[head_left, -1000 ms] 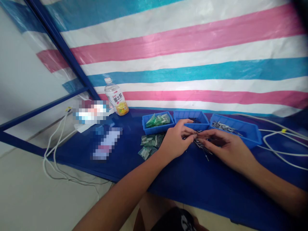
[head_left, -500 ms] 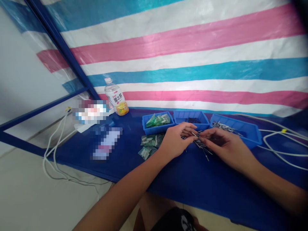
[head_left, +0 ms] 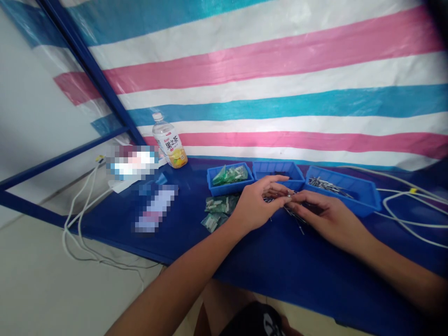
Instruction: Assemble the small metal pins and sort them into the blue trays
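Over a loose pile of thin metal pins [head_left: 297, 222] on the blue table, my two hands meet at the fingertips. My left hand [head_left: 257, 203] pinches with thumb and fingers, and a small shiny end of what looks like a thin metal pin shows there. From the other side my right hand [head_left: 325, 210] is closed, its thumb and index finger pressed together against the same spot. Whatever the right fingers grip is hidden. Part of the pile lies under both hands. Behind the right hand, a blue tray [head_left: 364, 198] holds more metal pins [head_left: 327, 185].
Another blue tray [head_left: 229, 189] holds a green plastic bag [head_left: 229, 175]; a middle tray [head_left: 278, 167] has dark pieces. Small clear bags of parts [head_left: 215, 220] lie left of my hand. A drink bottle [head_left: 170, 142] stands at the back. White cables [head_left: 402, 221] run at right.
My right fingertips have moved left, closing up against the left ones. The pin seen between the left fingers is now mostly covered. The left index finger has straightened out somewhat.
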### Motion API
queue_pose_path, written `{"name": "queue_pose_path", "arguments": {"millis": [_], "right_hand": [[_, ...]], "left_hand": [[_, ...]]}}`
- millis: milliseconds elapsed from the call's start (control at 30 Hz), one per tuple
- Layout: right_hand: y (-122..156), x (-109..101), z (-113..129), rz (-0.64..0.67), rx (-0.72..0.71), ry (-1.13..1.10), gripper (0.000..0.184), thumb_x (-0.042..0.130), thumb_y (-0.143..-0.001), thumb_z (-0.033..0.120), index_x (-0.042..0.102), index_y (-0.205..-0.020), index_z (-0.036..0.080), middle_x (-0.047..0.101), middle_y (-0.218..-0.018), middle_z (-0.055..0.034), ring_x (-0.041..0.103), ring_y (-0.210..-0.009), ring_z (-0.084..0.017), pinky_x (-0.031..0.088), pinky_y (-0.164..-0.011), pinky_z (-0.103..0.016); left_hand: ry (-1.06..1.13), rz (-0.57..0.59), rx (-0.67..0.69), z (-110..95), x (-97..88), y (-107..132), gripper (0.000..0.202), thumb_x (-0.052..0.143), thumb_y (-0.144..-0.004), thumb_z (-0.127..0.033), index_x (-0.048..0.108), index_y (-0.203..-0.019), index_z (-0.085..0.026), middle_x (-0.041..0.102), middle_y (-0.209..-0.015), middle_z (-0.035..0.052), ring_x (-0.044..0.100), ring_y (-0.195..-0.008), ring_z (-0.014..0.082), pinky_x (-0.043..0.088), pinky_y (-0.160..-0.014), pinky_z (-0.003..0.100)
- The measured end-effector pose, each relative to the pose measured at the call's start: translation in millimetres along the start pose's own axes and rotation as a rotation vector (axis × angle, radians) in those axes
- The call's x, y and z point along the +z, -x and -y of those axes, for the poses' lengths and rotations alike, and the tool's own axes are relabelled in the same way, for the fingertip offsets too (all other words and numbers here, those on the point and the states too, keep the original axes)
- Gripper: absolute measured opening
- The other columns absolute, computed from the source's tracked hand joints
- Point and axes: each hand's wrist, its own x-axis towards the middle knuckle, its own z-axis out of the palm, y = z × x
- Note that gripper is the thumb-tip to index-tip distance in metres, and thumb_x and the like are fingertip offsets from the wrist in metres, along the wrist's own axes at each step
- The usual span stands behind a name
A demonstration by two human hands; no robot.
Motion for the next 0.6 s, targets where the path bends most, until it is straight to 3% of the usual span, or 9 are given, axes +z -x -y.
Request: {"name": "queue_pose_path", "arguments": {"millis": [200, 333, 433, 600], "right_hand": [[0.3, 1.0, -3.2, -0.015, 0.052, -0.046, 0.044, 0.068, -0.100, 0.062, 0.081, -0.121, 0.026, 0.081, -0.100, -0.0057, 0.070, -0.084, -0.024, 0.054, -0.070, -0.034], [0.5, 0.6, -4.5, -0.019, 0.076, -0.078, 0.046, 0.070, -0.098, 0.063, 0.079, -0.122, 0.025, 0.080, -0.101, -0.0063, 0.066, -0.077, -0.022, 0.050, -0.063, -0.033], [0.4, -0.2, -1.1, 0.013, 0.088, -0.066, 0.044, 0.069, -0.098, 0.063, 0.080, -0.115, 0.024, 0.076, -0.091, -0.0044, 0.060, -0.069, -0.018, 0.046, -0.059, -0.031], [-2.3, 0.2, 1.2, -0.032, 0.189, -0.211, 0.046, 0.070, -0.096, 0.066, 0.078, -0.110, 0.024, 0.071, -0.082, -0.0019, 0.051, -0.059, -0.013, 0.042, -0.052, -0.026]], "left_hand": [[0.002, -0.026, -0.048, -1.0, -0.8, 0.1, 0.042, 0.077, -0.093, -0.017, 0.069, -0.134, -0.019, 0.084, -0.117, 0.0107, 0.081, -0.107, 0.0247, 0.066, -0.099, 0.041], [-0.073, -0.022, -0.060, -3.7, -2.2, 1.6, 0.041, 0.076, -0.093, -0.018, 0.071, -0.133, -0.020, 0.085, -0.112, 0.0079, 0.082, -0.100, 0.0230, 0.066, -0.092, 0.037], [-0.129, 0.004, -0.057, -5.7, -2.9, 1.6, 0.041, 0.076, -0.094, -0.021, 0.071, -0.134, -0.021, 0.085, -0.112, 0.0068, 0.081, -0.095, 0.0222, 0.066, -0.089, 0.036], [-0.211, -0.058, 0.033, -1.9, -3.5, 0.1, 0.041, 0.075, -0.098, -0.031, 0.068, -0.137, -0.020, 0.082, -0.123, 0.0097, 0.079, -0.110, 0.0239, 0.064, -0.098, 0.039]]}}
